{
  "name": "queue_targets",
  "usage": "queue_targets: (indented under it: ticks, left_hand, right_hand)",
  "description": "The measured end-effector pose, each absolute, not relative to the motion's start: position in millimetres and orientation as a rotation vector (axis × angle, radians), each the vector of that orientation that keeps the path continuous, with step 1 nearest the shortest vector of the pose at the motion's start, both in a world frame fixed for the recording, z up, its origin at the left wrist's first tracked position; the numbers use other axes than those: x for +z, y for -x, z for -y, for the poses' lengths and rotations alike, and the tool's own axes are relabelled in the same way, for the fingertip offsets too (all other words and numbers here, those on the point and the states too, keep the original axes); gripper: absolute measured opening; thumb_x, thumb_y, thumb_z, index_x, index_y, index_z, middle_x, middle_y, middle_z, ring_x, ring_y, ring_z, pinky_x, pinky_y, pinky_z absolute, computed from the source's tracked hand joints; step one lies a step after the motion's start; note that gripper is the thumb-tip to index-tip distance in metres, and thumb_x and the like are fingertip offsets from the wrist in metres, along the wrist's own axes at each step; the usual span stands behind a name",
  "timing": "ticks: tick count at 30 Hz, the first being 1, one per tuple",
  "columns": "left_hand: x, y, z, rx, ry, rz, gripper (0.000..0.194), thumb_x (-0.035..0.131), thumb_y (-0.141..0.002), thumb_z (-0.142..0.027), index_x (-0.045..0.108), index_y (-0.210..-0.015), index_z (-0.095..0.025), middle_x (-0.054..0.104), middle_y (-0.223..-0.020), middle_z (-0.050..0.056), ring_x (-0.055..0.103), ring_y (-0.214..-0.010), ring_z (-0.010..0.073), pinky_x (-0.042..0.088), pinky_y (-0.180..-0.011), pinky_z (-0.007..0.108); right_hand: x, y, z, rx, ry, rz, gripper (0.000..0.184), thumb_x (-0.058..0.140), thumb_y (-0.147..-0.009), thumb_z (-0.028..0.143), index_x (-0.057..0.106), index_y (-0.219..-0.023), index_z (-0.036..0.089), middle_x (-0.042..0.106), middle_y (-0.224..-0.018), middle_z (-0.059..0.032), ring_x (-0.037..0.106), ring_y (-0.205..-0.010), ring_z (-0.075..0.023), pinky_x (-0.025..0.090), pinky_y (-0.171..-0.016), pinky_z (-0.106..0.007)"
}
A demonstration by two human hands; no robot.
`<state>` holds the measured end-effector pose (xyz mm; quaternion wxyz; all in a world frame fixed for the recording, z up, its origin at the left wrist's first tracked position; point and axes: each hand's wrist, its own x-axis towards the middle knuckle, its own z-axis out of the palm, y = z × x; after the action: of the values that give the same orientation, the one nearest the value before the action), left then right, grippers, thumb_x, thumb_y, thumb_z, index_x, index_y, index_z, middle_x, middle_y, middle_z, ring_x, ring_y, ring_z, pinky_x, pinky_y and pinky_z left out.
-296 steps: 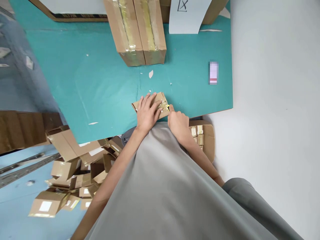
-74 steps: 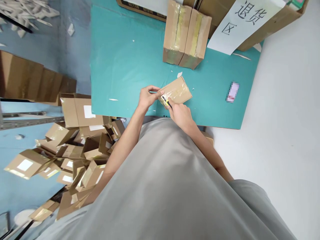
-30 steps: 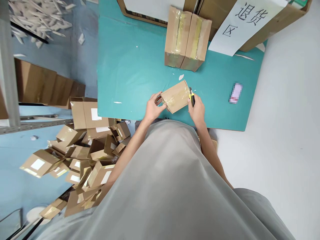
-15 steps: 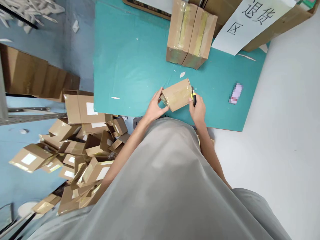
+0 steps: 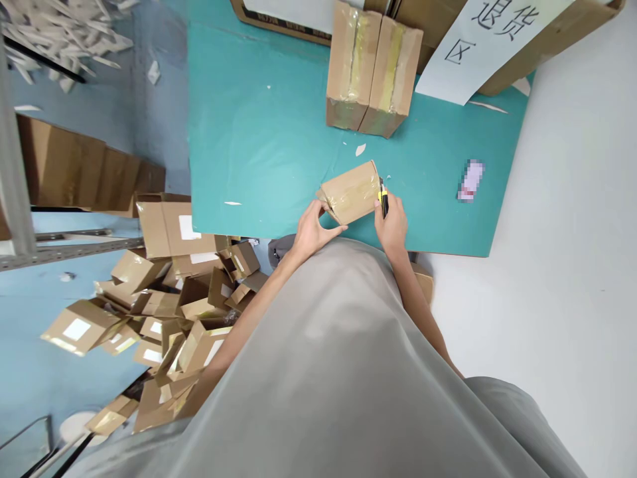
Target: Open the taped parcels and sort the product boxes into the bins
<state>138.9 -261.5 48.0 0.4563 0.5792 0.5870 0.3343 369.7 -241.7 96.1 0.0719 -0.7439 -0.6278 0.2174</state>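
Note:
A small taped cardboard box [image 5: 352,191] lies on the teal table [image 5: 249,146] near its front edge. My left hand [image 5: 312,229] grips the box's near left corner, fingers curled around it. My right hand [image 5: 391,222] is closed on a yellow and black utility knife [image 5: 383,197], whose blade end rests against the box's right end.
Two taller taped boxes [image 5: 372,66] stand side by side at the back of the table. A white paper sign [image 5: 485,40] hangs from a large carton behind them. A small blurred item [image 5: 470,180] lies at the right. A heap of empty cartons [image 5: 159,292] covers the floor to the left.
Over ten seconds the box was lifted and turned in my hands. My right hand moved the knife from the box's near side to its right end. My left hand slid to the near corner.

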Motion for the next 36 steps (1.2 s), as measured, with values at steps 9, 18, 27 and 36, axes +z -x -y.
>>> queue_targets:
  ticks: [9,18,27,36]
  left_hand:
    - [51,-127,261,0.899,-1.481,-1.532,0.077,0.091,-0.082,-0.069,0.058,-0.138,-0.027,0.061,-0.154,0.018,0.057,-0.151,0.0365,0.053,-0.122,0.055]
    - [78,-183,207,0.867,-1.74,-1.181,0.044,0.071,-0.102,-0.064,0.076,-0.132,-0.031,0.063,-0.162,0.011,0.035,-0.171,0.0403,0.022,-0.141,0.07]
    - [58,-196,201,0.845,-1.75,-1.16,0.03,0.077,-0.099,-0.057,0.078,-0.101,-0.028,0.072,-0.147,0.01,0.046,-0.165,0.0389,0.025,-0.141,0.068]
    - [52,-193,200,0.709,-1.999,-1.141,0.04,0.07,-0.103,-0.061,0.072,-0.119,-0.024,0.062,-0.163,0.015,0.038,-0.17,0.0386,0.026,-0.141,0.066]
  right_hand:
    - [107,-359,266,0.757,2.262,1.854,0.055,0.034,-0.117,0.041,0.059,-0.16,0.017,0.071,-0.149,-0.0218,0.07,-0.133,-0.0334,0.057,-0.11,-0.045]
    - [142,-363,261,0.916,2.421,1.804,0.069,0.031,-0.116,0.042,0.034,-0.179,0.013,0.082,-0.129,-0.0204,0.08,-0.118,-0.0348,0.06,-0.105,-0.046]
    - [151,-355,251,0.976,2.443,1.977,0.07,0.028,-0.114,0.026,0.025,-0.182,0.014,0.08,-0.139,-0.0179,0.078,-0.118,-0.0346,0.059,-0.104,-0.046]
    - [163,-347,244,0.974,2.504,2.031,0.069,0.03,-0.118,0.026,0.017,-0.184,0.017,0.079,-0.141,-0.0186,0.078,-0.12,-0.0346,0.06,-0.106,-0.048]
